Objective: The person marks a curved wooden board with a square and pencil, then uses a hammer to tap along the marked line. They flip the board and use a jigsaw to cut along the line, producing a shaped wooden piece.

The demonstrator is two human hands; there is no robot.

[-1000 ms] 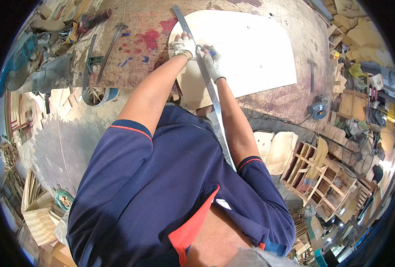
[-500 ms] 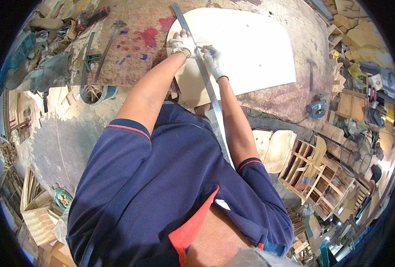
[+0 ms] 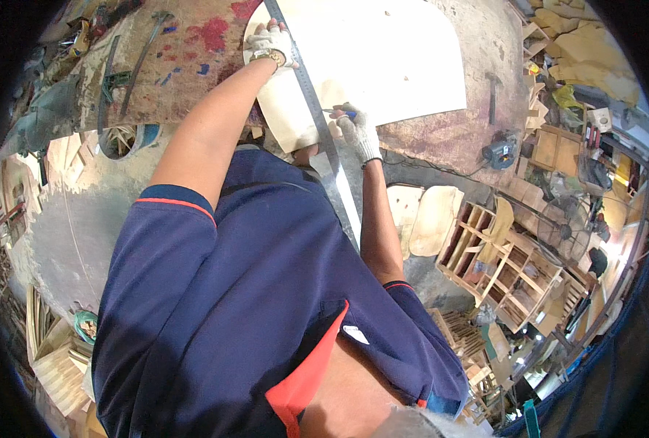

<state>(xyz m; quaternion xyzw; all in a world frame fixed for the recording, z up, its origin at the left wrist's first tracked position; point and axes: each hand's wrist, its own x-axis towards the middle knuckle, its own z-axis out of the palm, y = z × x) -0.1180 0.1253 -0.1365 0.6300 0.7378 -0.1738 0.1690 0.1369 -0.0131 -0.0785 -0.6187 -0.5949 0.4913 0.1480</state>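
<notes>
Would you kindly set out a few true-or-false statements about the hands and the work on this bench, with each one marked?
1. Both the left hand and the right hand wear pale gloves. True.
2. A long metal ruler lies across the pale board. True.
3. The right hand is empty. False: it holds a slim, blue pen-like tool.
4. Nothing is worn on the left wrist. False: a wristwatch is there.
5. The dark blue shirt has red trim at the sleeves. True.

Paint-stained wooden bench (image 3: 174, 98) | pale round-cornered panel (image 3: 405, 51) | long dark tool (image 3: 141, 64) | blue-grey power tool (image 3: 499, 152)
</notes>
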